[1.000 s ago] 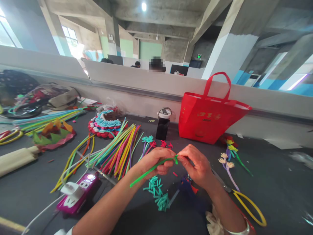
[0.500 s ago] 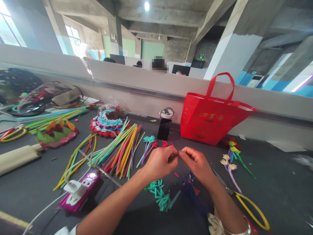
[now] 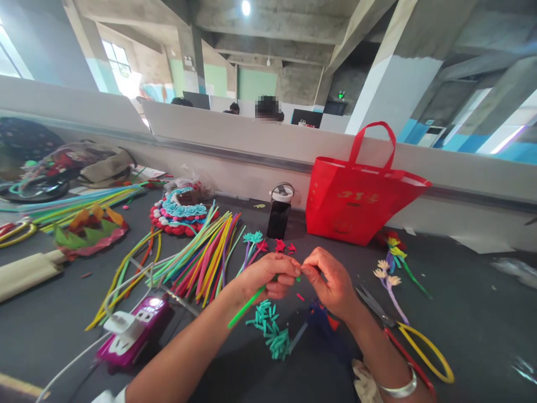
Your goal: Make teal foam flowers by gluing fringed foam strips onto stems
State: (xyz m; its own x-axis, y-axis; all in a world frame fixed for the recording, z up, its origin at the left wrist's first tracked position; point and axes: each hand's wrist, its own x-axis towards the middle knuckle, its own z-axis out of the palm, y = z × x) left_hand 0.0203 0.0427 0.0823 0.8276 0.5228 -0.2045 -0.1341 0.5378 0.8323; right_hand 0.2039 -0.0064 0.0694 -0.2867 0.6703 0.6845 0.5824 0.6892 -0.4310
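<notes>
My left hand (image 3: 266, 275) is closed around a green pipe cleaner (image 3: 246, 306), whose free end slants down to the left. My right hand (image 3: 328, 280) pinches the top end of the same green stem, fingertips meeting the left hand's. Both hands hover over the dark table (image 3: 461, 313). Below them lies a pile of short teal pieces (image 3: 271, 330). Finished small flowers on stems (image 3: 254, 243) lie just beyond my left hand.
A bundle of coloured pipe cleaners (image 3: 205, 254) fans out to the left, beside a purple power strip (image 3: 134, 333). Scissors with yellow handles (image 3: 403, 336) lie right of my arm. A red tote bag (image 3: 361, 196) and a black bottle (image 3: 279, 212) stand at the back. More flowers (image 3: 392, 268) lie right.
The green stem's long end shows again below my left hand after being hidden half a second ago. Both hands stay joined at its tip, shifted slightly.
</notes>
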